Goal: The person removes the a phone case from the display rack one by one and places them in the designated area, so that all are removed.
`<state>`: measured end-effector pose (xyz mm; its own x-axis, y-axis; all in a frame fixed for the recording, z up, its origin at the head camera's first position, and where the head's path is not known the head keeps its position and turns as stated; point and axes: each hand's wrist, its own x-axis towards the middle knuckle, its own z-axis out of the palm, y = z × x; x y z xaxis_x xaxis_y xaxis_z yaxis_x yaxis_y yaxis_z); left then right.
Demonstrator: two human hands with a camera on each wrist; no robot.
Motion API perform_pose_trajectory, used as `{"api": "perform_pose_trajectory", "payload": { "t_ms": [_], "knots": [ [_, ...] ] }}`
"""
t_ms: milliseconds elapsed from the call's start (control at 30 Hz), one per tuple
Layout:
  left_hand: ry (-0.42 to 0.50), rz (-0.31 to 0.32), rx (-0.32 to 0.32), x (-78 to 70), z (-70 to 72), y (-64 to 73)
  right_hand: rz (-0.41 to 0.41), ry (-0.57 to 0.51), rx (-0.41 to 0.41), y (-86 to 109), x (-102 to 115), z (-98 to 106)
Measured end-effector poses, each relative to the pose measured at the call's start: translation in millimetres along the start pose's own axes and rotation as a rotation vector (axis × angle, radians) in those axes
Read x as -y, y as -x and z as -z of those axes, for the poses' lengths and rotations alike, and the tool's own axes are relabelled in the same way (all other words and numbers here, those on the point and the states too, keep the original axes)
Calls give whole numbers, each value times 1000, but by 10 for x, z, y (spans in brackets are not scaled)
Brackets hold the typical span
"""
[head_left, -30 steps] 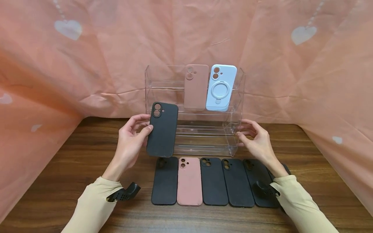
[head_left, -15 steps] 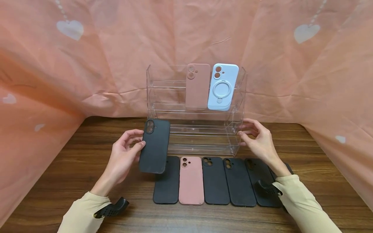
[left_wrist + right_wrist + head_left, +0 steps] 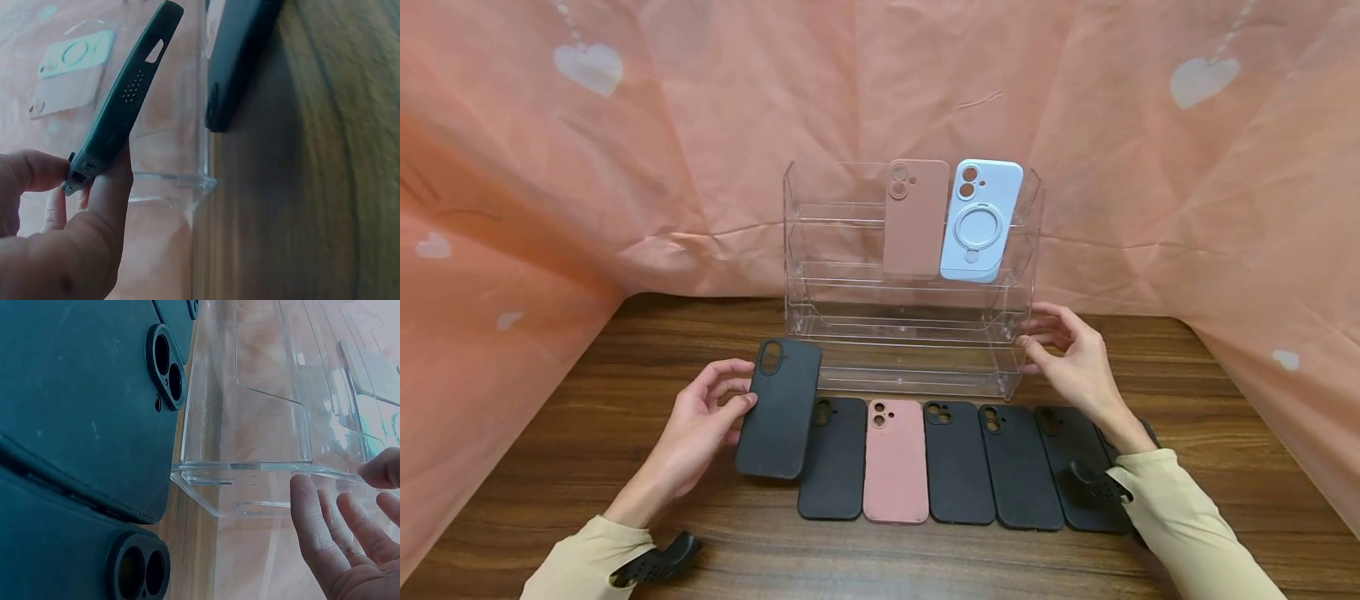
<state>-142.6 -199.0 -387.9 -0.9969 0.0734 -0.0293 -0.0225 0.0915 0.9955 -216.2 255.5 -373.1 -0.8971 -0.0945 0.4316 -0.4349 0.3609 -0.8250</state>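
My left hand [image 3: 700, 417] pinches a black phone case [image 3: 780, 408] by its left edge, thumb on the back face and fingers behind. The case is tilted and overlaps the left end of a row of phone cases in the head view. In the left wrist view its speaker-hole edge [image 3: 132, 87] shows. My right hand [image 3: 1071, 358] is at the right side of a clear stepped acrylic rack [image 3: 910, 383], its fairly straight fingers [image 3: 312, 531] and thumb touching the side panel. On the rack's upper part stand a pink case [image 3: 916, 237] and a light-blue case with a ring [image 3: 988, 200].
The row on the wooden table [image 3: 760, 550] in front of the rack holds several black cases [image 3: 962, 475] and one pink case [image 3: 895, 467]. My right forearm [image 3: 1187, 508] covers its right end. A pink cloth [image 3: 722, 125] with white hearts surrounds the table.
My left hand has carried the black phone case down and left, away from the rack's front, toward the table. My right hand has stayed at the rack's right side.
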Motion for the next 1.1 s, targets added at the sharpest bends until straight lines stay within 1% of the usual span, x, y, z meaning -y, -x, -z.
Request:
{"api": "perform_pose_trajectory", "payload": {
  "t_ms": [133, 300, 600, 733, 967, 1033, 1100],
  "knots": [
    [-22, 24, 17, 55, 46, 31, 5, 7, 1, -2, -3, 3],
    [-38, 56, 34, 115, 86, 38, 7, 7, 1, 0, -3, 5],
    [-53, 130, 74, 180, 157, 72, 1, 3, 1, 2, -4, 8],
    [-45, 159, 91, 196, 162, 67, -9, -3, 2, 3, -4, 8],
    [-40, 187, 124, 231, 150, 50, -15, -3, 4, 6, -3, 8],
    [-46, 201, 121, 237, 148, 47, -14, -3, 5, 3, -2, 8],
    [-54, 201, 126, 244, 152, 41, -16, -4, 6, 1, -1, 8]
  ]
}}
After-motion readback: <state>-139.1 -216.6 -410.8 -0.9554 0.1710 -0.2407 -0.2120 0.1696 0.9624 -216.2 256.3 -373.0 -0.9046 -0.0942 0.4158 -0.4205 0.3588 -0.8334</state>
